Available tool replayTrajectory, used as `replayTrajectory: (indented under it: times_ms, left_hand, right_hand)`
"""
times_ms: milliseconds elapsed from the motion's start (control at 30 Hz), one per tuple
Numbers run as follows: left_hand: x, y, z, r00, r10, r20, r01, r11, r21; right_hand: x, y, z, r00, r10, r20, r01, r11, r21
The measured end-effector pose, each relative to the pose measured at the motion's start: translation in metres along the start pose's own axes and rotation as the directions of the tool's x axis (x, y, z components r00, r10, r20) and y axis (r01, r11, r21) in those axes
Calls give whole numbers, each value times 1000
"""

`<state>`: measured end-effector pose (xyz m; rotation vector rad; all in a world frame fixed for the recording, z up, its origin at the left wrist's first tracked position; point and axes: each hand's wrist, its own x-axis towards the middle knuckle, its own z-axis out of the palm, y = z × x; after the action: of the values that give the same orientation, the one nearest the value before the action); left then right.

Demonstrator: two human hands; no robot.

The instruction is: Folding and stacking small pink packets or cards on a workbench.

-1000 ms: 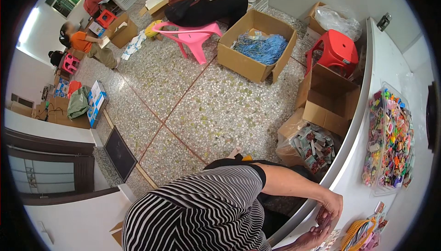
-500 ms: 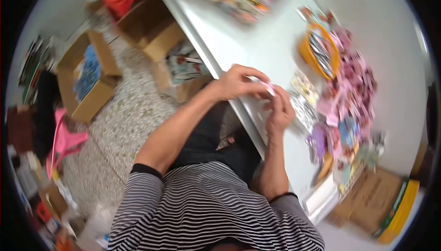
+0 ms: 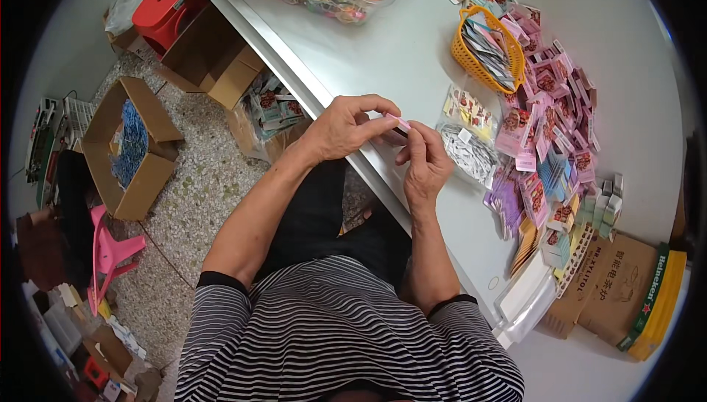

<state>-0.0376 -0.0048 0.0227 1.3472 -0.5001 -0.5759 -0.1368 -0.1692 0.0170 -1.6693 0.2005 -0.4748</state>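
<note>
So left hand and right hand pinch one pink piece, while packets lie heaped on the bench, done or waiting, can't tell.

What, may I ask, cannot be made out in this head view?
In the head view:
Small flat pink item: full shape covered by the left hand and right hand.
Clear plastic rectangular tub: far side cut off by the upper edge.
Yellow-orange openwork plastic basket: floor hidden under flat grey packets.
</note>
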Motion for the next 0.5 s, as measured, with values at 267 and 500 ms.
replayTrajectory:
  times_ms: [267, 500]
  left_hand:
    - [-2, -9, -3, 999, 40, 6, -39, 990, -136]
    - [2, -16, -4, 992, 124, 20, -119, 981, -151]
  right_hand:
    - [-2, 6, 1, 996, -84, 19, 82, 993, 79]
    - [-1, 7, -2, 999, -39, -7, 40, 993, 108]
